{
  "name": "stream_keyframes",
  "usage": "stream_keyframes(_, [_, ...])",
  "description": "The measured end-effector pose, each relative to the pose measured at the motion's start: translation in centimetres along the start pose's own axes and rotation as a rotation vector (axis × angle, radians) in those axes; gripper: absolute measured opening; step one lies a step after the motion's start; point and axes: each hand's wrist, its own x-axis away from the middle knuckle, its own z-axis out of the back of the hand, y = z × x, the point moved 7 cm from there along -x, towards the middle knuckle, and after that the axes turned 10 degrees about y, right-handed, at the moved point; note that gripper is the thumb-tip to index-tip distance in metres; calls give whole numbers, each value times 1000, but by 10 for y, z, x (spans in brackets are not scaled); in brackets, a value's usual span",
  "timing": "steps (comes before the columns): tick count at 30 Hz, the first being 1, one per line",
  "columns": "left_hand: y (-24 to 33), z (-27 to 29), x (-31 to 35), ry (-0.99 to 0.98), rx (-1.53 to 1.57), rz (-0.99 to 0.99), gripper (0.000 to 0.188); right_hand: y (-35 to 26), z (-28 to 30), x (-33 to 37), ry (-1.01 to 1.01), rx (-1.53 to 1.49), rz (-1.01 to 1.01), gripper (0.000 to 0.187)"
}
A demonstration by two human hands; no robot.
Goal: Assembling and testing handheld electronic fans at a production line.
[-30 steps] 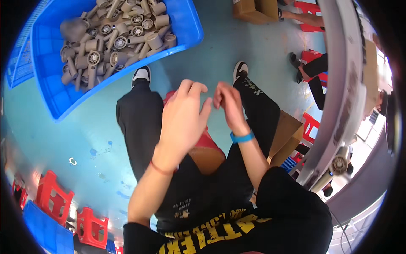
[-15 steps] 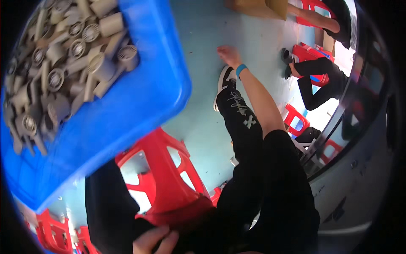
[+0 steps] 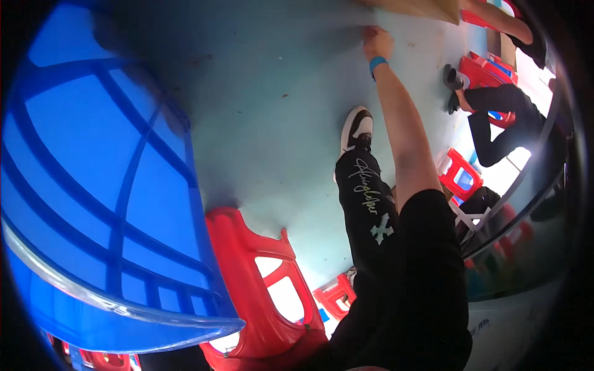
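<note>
My right hand (image 3: 378,44), with a blue band at the wrist, reaches out over the greenish floor at top centre. Its fingers look curled in, and whatever they may hold is hidden. My left hand is out of the picture. A blue plastic bin (image 3: 71,123) fills the left side. Its ribbed surface faces me and a pale curved edge (image 3: 133,309) runs below. No grey parts show on it. Dark blurs lie over its upper right side, and I cannot tell what they are.
A red plastic stool (image 3: 238,266) stands just right of the bin. My leg in black trousers (image 3: 365,191) and a black-and-white shoe (image 3: 357,128) lie beyond it. At upper right, a person (image 3: 513,105) sits by red stools, near a cardboard box (image 3: 427,7).
The blue bin has turned: its heap of grey parts is gone from view and its ribbed surface shows. My right hand appears farther up and right. My left hand has left the picture.
</note>
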Motion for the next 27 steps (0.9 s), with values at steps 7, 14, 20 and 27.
stream_keyframes(7, [-7, 6, 2, 78, 65, -37, 34, -32, 9, -8, -77, 334, 235, 26])
stream_keyframes(14, [-11, 8, 9, 0, 201, -217, 33, -34, 50, 12, -54, 353, 65, 35])
stream_keyframes(20, [-19, 25, 45, 142, 210, -355, 22, 38, 106, 135, -594, 560, 167, 49])
stream_keyframes(27, [-38, 12, 47, 252, 110, -617, 18, 42, 237, 190, -519, 369, -257, 49])
